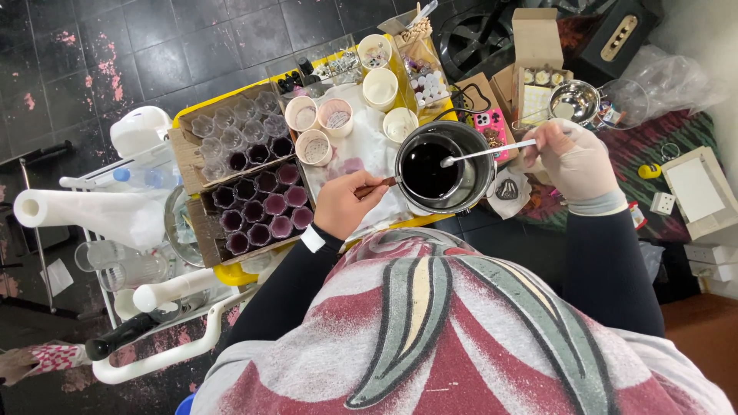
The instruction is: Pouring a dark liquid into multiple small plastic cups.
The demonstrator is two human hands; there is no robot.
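My left hand [344,204] clenched on handle of pot [443,167], dark liquid inside, centre of table [201,107]. My gloved right hand [573,159] grasping spoon [487,152], tip dipped in. Filled cups in cardboard tray [192,223] left; paper cups [336,117] behind; phone [490,124] beside pot.

A shallow brown cardboard tray [192,165] is seen on the left of the yellow counter [231,274], packed with rows of small cups, clear ones up top and purple-filled ones lower down. An open tan cardboard box [536,38] is stood at the top right, flaps up, with a smaller open box [540,91] just below it showing a pale insert and little round things inside. A clear plastic compartment box [424,73] with tiny bits is set near the top middle. A flat white square package [696,188] is found at the far right.
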